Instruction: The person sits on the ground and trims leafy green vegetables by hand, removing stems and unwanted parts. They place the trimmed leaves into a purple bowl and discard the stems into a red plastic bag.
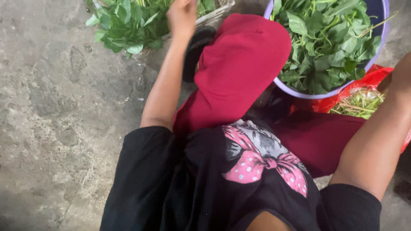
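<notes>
My left hand (182, 17) reaches forward to the edge of a pale basket (216, 13) filled with leafy greens (126, 23). Its fingers run past the top of the frame, so I cannot tell whether it holds anything. My right forearm (379, 132) stretches up along the right edge, and the hand itself is out of view. A purple basin (299, 92) heaped with loose green leaves (329, 42) stands in front of my right side. Beside it lies a red plastic bag (372, 79) with pale green stems (359, 102) on it.
My bent knee in red cloth (239, 64) rises between the basket and the basin. A dark sandal (195, 49) shows beside the knee. Rough grey concrete floor (55, 111) spreads out on the left. I wear a black shirt with a pink bow print (257, 162).
</notes>
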